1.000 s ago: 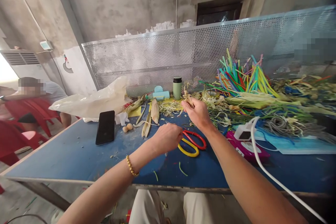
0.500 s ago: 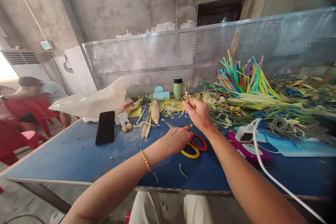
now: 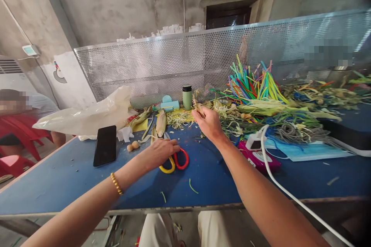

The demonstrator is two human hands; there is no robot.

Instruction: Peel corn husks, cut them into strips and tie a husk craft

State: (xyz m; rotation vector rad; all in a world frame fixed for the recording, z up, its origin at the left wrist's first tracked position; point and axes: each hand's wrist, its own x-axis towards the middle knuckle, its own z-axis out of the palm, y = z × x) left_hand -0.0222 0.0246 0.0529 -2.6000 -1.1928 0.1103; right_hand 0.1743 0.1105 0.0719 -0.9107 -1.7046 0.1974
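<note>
My left hand (image 3: 164, 152) is closed over the middle of a pair of scissors (image 3: 181, 159) with one red and one yellow handle loop, low over the blue table. The blades point away from me, partly hidden by the hand. My right hand (image 3: 209, 123) pinches a small pale piece of dried corn husk (image 3: 197, 102) with a frayed top, held up above the table. Just beyond my left hand lies a folded corn husk (image 3: 161, 123). Two small round wooden beads (image 3: 133, 146) rest left of it.
A black phone (image 3: 104, 146), a plastic bag (image 3: 87, 112) and a green bottle (image 3: 187, 97) are on the blue table (image 3: 72, 189). Coloured pipe cleaners (image 3: 255, 85), husk scraps and a magenta box (image 3: 257, 156) with a white cable (image 3: 278, 181) lie to the right. A person sits far left.
My left hand has moved left with the scissors, whose blades have turned to point more straight away from me. My right hand still holds the husk piece. The view has shifted right.
</note>
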